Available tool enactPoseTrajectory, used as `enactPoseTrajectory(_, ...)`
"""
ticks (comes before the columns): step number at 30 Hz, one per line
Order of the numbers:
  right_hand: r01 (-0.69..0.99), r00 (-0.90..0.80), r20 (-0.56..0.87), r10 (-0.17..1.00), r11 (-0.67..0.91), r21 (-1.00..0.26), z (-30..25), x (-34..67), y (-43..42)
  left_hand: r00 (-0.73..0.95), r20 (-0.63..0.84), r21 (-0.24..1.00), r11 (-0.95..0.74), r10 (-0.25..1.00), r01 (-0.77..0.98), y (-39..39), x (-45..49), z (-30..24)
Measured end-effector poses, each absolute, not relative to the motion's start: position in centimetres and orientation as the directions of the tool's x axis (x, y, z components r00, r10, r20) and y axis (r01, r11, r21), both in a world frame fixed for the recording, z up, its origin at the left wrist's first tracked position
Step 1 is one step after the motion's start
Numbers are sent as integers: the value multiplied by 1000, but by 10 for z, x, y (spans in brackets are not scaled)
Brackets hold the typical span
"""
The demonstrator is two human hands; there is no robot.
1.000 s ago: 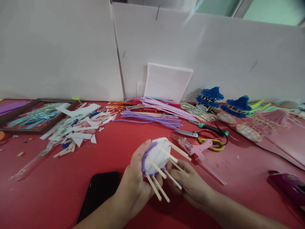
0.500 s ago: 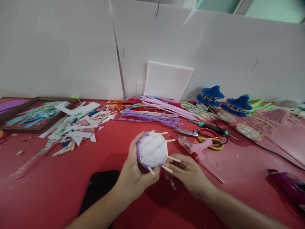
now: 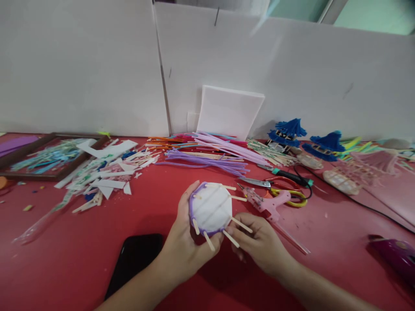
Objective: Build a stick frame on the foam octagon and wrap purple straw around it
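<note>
My left hand (image 3: 191,237) is wrapped round a small craft piece with a white round base (image 3: 212,207), tilted to face me. Several thin wooden sticks (image 3: 241,224) jut out around its edge. A purple pipe cleaner (image 3: 192,207) runs along the left and lower rim, passing by the sticks. At the lower right rim, the fingers of my right hand (image 3: 254,235) are closed where the pipe cleaner ends from view; their tips are partly hidden. Just beyond lies a pink glue gun (image 3: 267,202) with a clear glue stick in its back.
Scissors (image 3: 292,196) and a dark-handled tool (image 3: 288,175) lie behind the glue gun. Pipe cleaners (image 3: 207,162) lie before white sheets (image 3: 230,112). Paper scraps (image 3: 112,172) and a frame (image 3: 61,172) are left, a phone (image 3: 134,259) near my left forearm, blue-roofed models (image 3: 287,131) right.
The craft piece has tilted and shifted slightly right and down, its sticks now pointing more toward me. Both hands have moved with it and keep their hold.
</note>
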State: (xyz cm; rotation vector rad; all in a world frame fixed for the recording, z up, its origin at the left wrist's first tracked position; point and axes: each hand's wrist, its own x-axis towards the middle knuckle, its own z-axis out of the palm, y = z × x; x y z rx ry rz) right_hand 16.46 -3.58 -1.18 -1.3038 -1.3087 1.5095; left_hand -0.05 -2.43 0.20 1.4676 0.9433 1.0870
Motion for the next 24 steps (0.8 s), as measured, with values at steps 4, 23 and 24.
enactPoseTrajectory(4,110,-196,-233,953,-214,-971,-10,163,-37,292,133,991,-123,947,-53,-24,0,0)
enactPoseTrajectory(23,457,-213,454,865,500,-736,-10,170,-41,321,-78,976,139,944,-170,-18,-3,1)
enactPoseTrajectory(24,488,-240,513,824,559,-670,-9,171,-42,327,-89,973,152,941,-172,-18,-4,0)
